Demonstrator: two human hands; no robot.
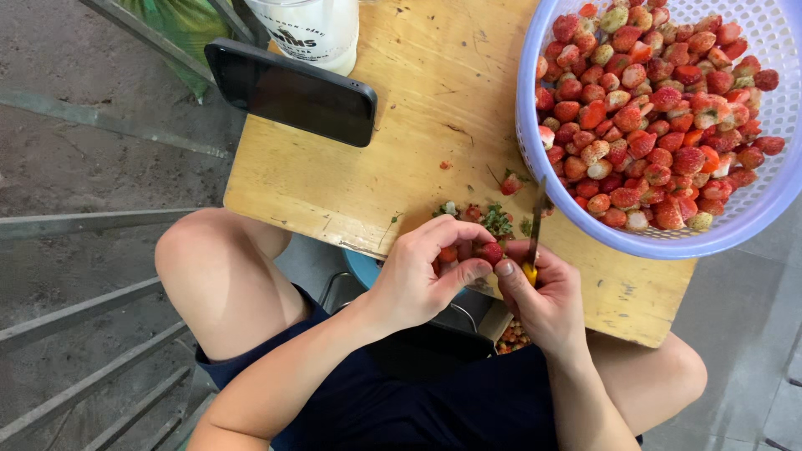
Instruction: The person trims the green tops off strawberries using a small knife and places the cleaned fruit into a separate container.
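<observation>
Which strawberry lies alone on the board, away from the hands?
The strawberry left of the basket, its green cap on; the rest fill the basket or sit in the fingers.

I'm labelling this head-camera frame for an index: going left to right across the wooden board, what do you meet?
Black phone → white cup → left hand holding a strawberry → knife in the right hand → lilac basket full of strawberries.

outdoor home food-prep spot: concrete floor [75, 159], wooden board [418, 125], strawberry basket [777, 200]
</observation>
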